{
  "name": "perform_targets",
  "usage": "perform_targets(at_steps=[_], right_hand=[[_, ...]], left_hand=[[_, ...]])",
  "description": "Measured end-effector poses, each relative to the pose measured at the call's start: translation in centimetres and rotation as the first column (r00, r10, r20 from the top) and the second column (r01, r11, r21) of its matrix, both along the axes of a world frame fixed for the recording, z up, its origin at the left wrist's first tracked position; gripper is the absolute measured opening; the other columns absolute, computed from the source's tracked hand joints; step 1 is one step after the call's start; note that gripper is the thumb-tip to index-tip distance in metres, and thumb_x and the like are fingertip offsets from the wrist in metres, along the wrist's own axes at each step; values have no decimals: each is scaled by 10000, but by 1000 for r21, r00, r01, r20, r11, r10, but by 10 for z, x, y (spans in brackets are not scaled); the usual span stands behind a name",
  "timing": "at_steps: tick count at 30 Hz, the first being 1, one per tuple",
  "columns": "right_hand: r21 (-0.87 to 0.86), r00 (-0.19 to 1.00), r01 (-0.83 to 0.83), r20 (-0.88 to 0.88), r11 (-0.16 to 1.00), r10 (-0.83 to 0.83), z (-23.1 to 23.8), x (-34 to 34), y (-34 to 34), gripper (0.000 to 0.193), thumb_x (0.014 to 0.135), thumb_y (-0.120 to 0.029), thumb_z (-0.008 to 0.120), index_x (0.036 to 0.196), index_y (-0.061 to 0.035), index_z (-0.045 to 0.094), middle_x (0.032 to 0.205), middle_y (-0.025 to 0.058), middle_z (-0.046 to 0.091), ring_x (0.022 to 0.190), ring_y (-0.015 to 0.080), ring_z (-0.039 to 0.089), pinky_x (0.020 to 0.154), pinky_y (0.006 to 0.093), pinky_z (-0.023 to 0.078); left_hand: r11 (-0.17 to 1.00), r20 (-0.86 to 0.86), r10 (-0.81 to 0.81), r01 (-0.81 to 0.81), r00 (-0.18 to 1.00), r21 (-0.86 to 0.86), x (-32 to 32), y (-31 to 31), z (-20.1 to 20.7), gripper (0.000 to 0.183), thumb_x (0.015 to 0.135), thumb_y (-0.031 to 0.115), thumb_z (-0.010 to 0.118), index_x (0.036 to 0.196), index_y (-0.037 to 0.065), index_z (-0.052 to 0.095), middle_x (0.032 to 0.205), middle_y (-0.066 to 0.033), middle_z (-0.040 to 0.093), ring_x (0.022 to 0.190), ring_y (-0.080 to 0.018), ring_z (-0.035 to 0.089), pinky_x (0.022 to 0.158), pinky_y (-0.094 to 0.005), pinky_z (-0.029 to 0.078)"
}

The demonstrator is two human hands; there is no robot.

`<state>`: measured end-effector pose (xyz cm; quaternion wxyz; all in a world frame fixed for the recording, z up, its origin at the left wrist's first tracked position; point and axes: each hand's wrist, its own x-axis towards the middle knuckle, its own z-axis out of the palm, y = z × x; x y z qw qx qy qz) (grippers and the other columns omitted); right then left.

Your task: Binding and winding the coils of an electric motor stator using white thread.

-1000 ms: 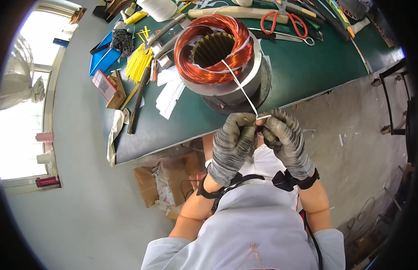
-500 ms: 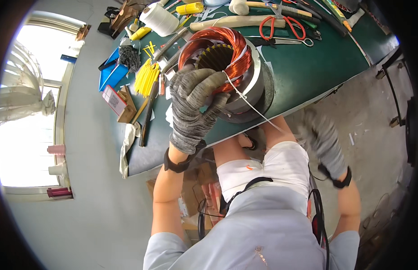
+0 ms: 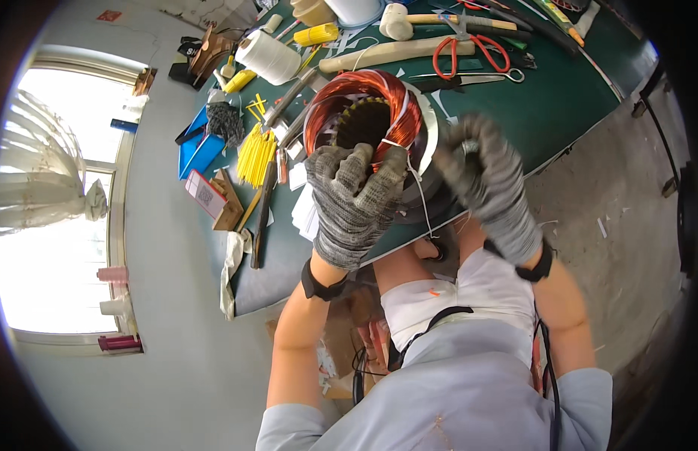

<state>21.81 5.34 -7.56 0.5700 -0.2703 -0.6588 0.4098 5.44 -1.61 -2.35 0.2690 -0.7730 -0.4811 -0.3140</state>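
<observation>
A motor stator [image 3: 432, 137] with a pale metal casing stands at the table's near edge. Thick red-brown copper winding [image 3: 407, 94] bulges from its top, around a dark slotted bore with yellow strips. My left hand [image 3: 353, 199], in a grey knitted glove, is closed over the near side of the winding. White cord [image 3: 420, 188] loops around the winding beside my left fingertips, and its loose end hangs toward the table edge. My right hand [image 3: 493, 180], gloved alike, is raised just right of the stator. Motion smears its curled fingers; whether they hold anything is unclear.
Behind the stator lie a wooden bar [image 3: 398, 54], red-handled scissors [image 3: 469, 56], a mallet [image 3: 396, 22] and a white thread spool [image 3: 268, 57]. Yellow strips [image 3: 256, 156], a blue dustpan [image 3: 201, 152] and a dark stick [image 3: 264, 214] lie left.
My right hand has come up and inward from the lower right to beside the stator. The white cord, earlier stretched toward that hand, now hangs slack. My left hand stays on the winding.
</observation>
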Motion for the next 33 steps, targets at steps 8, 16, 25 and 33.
perform_targets(at_steps=[8, 16, 25, 33], right_hand=[[-509, 600, -786, -497, 349, 627, 44, 37, -29, 244, 895, -174, 575, 1084, -24, 544, 949, 54, 603, 815, 130, 556, 721, 302, 479], [-124, 152, -984, -958, 128, 244, 22, 22, -36, 194, 944, -279, 466, 1013, -110, 531, 662, -64, 436, 536, 45, 401, 479, 201, 344], [-469, 702, -711, -442, 523, 558, 32, 39, 0, 314, 888, -135, 569, 1184, -46, 514, 985, 60, 604, 899, 126, 567, 819, 268, 453], [878, 813, -278, 431, 391, -390, 37, 45, 121, 522, 827, 20, 559, 1320, -89, 426, 1167, 103, 559, 989, 182, 586, 850, 286, 486]], left_hand=[[996, -13, 19, -17, 1000, 92, -1, 7, -7, 391, 580, 119, 708, 964, 168, 652, 934, -79, 516, 783, -278, 511, 694, -413, 388], [995, -27, 84, -82, 996, 58, 1, 2, -13, 340, 580, 118, 669, 898, 175, 564, 935, -83, 545, 809, -286, 499, 707, -425, 363], [970, 169, -96, 130, 981, -205, -37, 1, 9, 310, 612, 109, 744, 902, 94, 635, 839, -50, 557, 798, -262, 530, 756, -383, 396], [906, 266, 123, 1, 956, -424, -8, 15, 30, 315, 644, 240, 732, 880, 52, 640, 811, -107, 582, 790, -293, 540, 722, -403, 417]])
